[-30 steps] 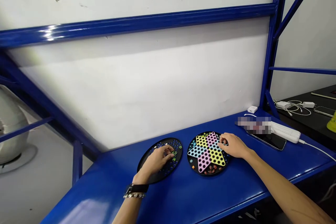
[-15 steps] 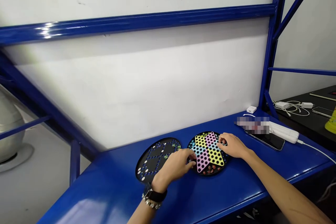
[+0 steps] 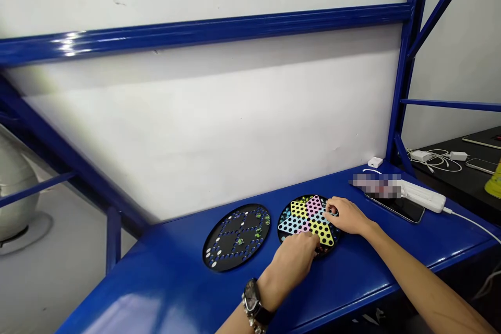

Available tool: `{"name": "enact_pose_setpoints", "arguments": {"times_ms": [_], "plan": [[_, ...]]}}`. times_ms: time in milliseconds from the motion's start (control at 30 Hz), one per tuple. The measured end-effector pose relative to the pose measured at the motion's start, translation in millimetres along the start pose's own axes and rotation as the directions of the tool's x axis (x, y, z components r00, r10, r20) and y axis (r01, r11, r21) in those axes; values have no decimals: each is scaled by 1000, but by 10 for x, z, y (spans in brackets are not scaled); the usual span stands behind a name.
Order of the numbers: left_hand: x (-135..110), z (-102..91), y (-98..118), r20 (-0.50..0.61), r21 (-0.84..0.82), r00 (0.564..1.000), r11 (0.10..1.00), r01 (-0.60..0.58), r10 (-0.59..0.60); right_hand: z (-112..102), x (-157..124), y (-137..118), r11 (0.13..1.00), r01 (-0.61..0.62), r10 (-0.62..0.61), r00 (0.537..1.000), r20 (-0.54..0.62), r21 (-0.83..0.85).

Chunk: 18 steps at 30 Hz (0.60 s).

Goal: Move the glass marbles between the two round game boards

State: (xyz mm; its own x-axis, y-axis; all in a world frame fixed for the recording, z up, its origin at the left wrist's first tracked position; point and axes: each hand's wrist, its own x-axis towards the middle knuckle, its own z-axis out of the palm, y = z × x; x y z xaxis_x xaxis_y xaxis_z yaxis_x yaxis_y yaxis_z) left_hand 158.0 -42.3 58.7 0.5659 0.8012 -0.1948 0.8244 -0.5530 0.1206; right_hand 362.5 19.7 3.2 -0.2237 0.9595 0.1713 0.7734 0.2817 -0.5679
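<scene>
The left forearm slants up from the bottom centre of the frame, a watch (image 3: 251,295) on its wrist. The left hand (image 3: 293,260) is bent palm-down over the near edge of the star board (image 3: 299,210), right of the lower centre; its fingers curl downward with their tips hidden, so I cannot tell whether they pinch anything. The right forearm slants up and left from the lower right corner. The right hand (image 3: 347,215) is at the star board's right edge, thumb and forefinger curved towards each other; whether they grip something is unclear. The black board (image 3: 226,245) lies further left, holding green marbles (image 3: 240,241).
</scene>
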Motion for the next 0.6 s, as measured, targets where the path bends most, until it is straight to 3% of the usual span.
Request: {"name": "enact_pose_setpoints", "arguments": {"times_ms": [200, 600], "plan": [[31, 4, 34, -1, 64, 999, 997, -51, 51, -7, -9, -10, 1000, 7, -7, 1000, 1, -5], [235, -102, 252, 19, 126, 988, 980, 151, -155, -11, -5, -5, 1000, 5, -5, 1000, 9, 3]]}}
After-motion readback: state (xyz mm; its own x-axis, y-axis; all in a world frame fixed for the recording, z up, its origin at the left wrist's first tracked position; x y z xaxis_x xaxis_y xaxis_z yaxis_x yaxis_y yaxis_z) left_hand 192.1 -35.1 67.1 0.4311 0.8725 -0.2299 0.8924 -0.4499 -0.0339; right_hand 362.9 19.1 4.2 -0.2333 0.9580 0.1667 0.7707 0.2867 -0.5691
